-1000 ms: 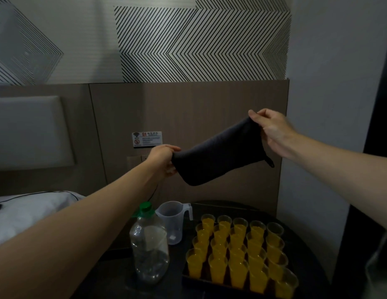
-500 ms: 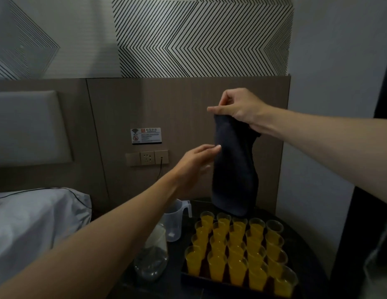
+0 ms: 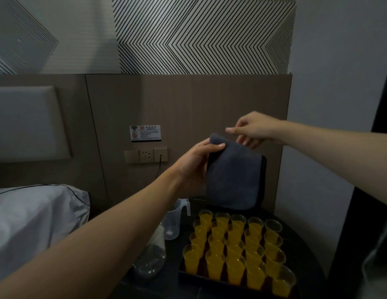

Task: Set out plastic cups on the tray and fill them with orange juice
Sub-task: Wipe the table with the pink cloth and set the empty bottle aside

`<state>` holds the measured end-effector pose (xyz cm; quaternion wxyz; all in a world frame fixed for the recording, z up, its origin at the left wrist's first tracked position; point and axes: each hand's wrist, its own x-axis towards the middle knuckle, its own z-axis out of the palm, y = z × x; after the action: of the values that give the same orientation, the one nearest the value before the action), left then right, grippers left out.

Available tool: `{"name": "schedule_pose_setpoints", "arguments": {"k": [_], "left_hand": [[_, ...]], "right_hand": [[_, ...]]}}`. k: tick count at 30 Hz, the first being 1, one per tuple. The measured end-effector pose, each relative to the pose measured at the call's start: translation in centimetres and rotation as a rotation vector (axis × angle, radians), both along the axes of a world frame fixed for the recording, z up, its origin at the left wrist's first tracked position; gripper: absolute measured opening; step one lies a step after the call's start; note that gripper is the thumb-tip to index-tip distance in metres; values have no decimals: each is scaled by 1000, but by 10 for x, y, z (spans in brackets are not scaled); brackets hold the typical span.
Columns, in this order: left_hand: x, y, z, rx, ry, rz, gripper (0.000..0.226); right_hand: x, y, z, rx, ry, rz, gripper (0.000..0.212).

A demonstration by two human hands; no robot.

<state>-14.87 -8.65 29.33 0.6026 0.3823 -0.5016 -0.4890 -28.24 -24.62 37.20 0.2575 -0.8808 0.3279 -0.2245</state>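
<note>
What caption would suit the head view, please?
Left hand holds a folded dark cloth near a tray of juice cups.

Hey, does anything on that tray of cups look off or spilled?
One thing: the cup at the far right corner of the tray looks clear and empty, while the other cups hold orange juice. No spill shows.

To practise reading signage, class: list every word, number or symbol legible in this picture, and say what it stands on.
Wall placard: wifi symbol, red logo and red prohibition circle; its printed lines are too blurred to read.
Measuring jug, cups: no legible text.
</note>
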Motion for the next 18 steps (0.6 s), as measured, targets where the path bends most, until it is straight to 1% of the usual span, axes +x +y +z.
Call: {"name": "schedule_pose_setpoints", "arguments": {"k": [2,5,7,9,11,12,13,15,16,18], "left_hand": [[4,-1,1,6,1,107,25],[7,-5,1,-2,64,187,26],[5,-5,2,1,107,208,29],[3,-6,2,1,133,223,34],[-1,-9,3,-15,139,236,37],[-1,-12,3,-24,132,256,37],[-3,-15,3,-31,126,280,37],[-3,-22,4,-44,139,328,36],[-2,-25,4,-47,154,346,36],[1,-31,3,-54,187,369,38]], "right_hand": [[-5,-3,-5,37,18,-89,66],[-15,-3,-10,244,85,-194,97],[-20,-2,-12,441,183,-150,113],[-18,-4,-18,638,225,-32,118],[-12,-6,-27,783,113,82,110],[-8,-5,-31,812,25,128,100],[-4,-4,-35,791,-64,159,88],[0,1,-38,628,-198,167,60],[-1,4,-38,572,-237,167,49],[-5,5,-36,604,-269,185,37]]}}
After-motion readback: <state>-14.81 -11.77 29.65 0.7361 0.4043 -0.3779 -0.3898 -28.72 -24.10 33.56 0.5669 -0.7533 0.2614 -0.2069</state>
